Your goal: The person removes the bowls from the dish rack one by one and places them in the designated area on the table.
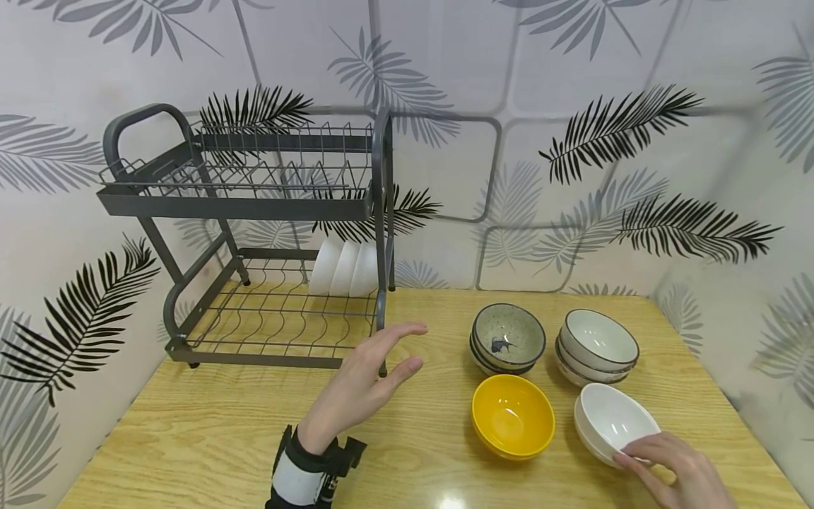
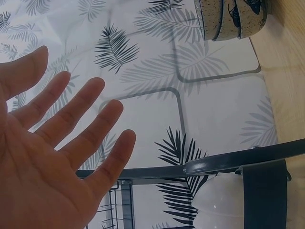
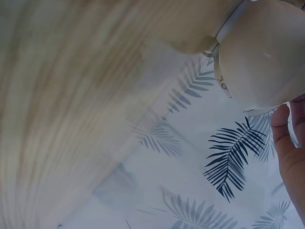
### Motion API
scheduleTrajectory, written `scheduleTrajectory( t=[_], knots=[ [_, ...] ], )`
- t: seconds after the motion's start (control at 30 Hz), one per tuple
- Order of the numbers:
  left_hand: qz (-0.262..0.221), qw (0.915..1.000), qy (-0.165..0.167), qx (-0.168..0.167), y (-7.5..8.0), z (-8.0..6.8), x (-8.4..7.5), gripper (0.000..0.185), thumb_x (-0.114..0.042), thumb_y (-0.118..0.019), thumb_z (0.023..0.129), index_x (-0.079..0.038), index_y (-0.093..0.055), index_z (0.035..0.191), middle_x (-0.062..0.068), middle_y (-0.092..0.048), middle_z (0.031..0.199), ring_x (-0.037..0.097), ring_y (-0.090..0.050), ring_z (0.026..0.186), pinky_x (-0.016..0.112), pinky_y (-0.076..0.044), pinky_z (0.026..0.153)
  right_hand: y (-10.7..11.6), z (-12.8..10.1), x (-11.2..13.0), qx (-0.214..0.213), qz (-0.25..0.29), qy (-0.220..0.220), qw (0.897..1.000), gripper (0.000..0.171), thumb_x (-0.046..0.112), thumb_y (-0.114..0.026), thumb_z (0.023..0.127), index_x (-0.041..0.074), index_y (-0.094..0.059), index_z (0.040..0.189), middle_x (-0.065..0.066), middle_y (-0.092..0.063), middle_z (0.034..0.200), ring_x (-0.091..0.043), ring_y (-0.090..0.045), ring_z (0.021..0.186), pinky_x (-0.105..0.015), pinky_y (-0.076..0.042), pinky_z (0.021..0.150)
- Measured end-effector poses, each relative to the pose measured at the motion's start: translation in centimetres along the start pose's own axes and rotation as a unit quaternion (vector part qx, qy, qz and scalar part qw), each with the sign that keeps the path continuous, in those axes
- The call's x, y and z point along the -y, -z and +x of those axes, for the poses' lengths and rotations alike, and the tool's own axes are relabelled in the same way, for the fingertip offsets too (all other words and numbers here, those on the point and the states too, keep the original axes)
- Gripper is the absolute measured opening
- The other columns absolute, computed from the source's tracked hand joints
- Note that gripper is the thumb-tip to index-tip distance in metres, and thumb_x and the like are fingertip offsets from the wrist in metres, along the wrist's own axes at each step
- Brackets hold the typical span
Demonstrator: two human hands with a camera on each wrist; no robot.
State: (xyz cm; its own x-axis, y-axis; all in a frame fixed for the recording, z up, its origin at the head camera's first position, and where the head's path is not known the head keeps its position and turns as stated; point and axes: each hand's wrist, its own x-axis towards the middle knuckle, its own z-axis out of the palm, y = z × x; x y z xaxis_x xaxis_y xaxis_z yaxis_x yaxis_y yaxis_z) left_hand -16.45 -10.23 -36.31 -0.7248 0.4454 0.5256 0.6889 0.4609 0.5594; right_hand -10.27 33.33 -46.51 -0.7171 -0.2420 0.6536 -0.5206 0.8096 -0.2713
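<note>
Pinching with right hand (image 1: pixel 687 470), fingers at front edge: glossy white round bowl (image 1: pixel 613 413), mouth upward, circular rim, right front of pale wood-grain tabletop (image 1: pixel 216 424). Left hand (image 1: pixel 362 382): fingers apart. Leaf-patterned wall (image 1: pixel 439 170) behind.

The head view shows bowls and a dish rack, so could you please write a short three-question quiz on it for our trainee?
1. Multiple choice: which bowl does the right hand touch at the rim?
A) the yellow bowl
B) a white bowl
C) the speckled grey bowl
2. True or false: the left hand is holding a bowl.
3. Count: how many white bowls stand in the lower tier of the dish rack?

Key:
1. B.
2. False: that hand is empty, its fingers apart in the left wrist view.
3. Three.
</note>
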Motion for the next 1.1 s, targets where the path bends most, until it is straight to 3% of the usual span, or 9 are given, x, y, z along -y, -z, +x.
scheduleTrajectory(
  t=[0.17, 0.4, 0.73, 0.9, 1.0, 1.1],
  knots=[
    [-0.001, 1.0000, 0.003, 0.003, 0.0, -0.1, 0.0, 0.043, -0.020, -0.061, 0.101, -0.009, -0.054, 0.141, 0.008, -0.059, 0.145, 0.027, -0.054, 0.137, 0.047, -0.047, 0.112, -0.3, 0.1, -0.5, -0.017, 0.030, 0.056, 0.998, 0.032, 0.011, -0.094, 0.050, 0.021, -0.076, 0.074, 0.017, -0.069, 0.076, 0.020, -0.053, 0.086, 0.001, -0.042, 0.075],
    [0.002, 1.0000, 0.003, 0.006, 0.0, 0.0, 0.1, 0.042, -0.020, -0.061, 0.101, -0.009, -0.054, 0.141, 0.008, -0.059, 0.144, 0.027, -0.055, 0.137, 0.047, -0.048, 0.111, -0.2, 0.2, -0.6, 0.014, 0.016, 0.028, 0.999, 0.027, 0.020, -0.095, 0.054, 0.024, -0.074, 0.070, 0.021, -0.065, 0.075, 0.011, -0.056, 0.075, 0.000, -0.039, 0.069],
    [0.000, 1.0000, 0.005, 0.008, 0.1, 0.0, 0.0, 0.042, -0.020, -0.061, 0.101, -0.008, -0.054, 0.141, 0.008, -0.060, 0.144, 0.027, -0.055, 0.136, 0.047, -0.048, 0.111, 0.5, 1.1, -0.7, 0.051, -0.041, 0.091, 0.994, 0.030, 0.020, -0.094, 0.050, 0.028, -0.073, 0.069, 0.023, -0.063, 0.071, 0.005, -0.056, 0.070, -0.007, -0.041, 0.066],
    [-0.005, 0.9998, 0.012, 0.011, 0.1, 0.0, 0.0, 0.042, -0.021, -0.061, 0.102, -0.007, -0.054, 0.141, 0.008, -0.059, 0.144, 0.027, -0.054, 0.137, 0.047, -0.047, 0.112, 0.8, 1.4, -0.3, 0.082, -0.055, 0.059, 0.993, 0.034, 0.015, -0.094, 0.050, 0.031, -0.072, 0.070, 0.026, -0.062, 0.074, 0.007, -0.055, 0.071, -0.014, -0.043, 0.063],
    [-0.007, 0.9998, 0.014, 0.013, 0.1, 0.0, 0.0, 0.042, -0.021, -0.060, 0.102, -0.008, -0.054, 0.141, 0.008, -0.059, 0.145, 0.027, -0.054, 0.137, 0.047, -0.046, 0.112, 0.9, 1.8, 0.3, 0.072, -0.058, 0.048, 0.995, 0.035, 0.020, -0.095, 0.051, 0.031, -0.073, 0.077, 0.022, -0.066, 0.080, 0.001, -0.060, 0.076, -0.015, -0.045, 0.070],
    [-0.007, 0.9998, 0.013, 0.015, 0.0, 0.0, 0.1, 0.042, -0.022, -0.060, 0.102, -0.008, -0.054, 0.141, 0.008, -0.059, 0.145, 0.027, -0.054, 0.137, 0.047, -0.046, 0.112, 0.8, 2.8, 1.1, 0.046, -0.055, 0.060, 0.996, 0.039, 0.024, -0.096, 0.052, 0.026, -0.076, 0.085, 0.014, -0.071, 0.089, -0.008, -0.062, 0.086, -0.014, -0.041, 0.084]
  ],
)
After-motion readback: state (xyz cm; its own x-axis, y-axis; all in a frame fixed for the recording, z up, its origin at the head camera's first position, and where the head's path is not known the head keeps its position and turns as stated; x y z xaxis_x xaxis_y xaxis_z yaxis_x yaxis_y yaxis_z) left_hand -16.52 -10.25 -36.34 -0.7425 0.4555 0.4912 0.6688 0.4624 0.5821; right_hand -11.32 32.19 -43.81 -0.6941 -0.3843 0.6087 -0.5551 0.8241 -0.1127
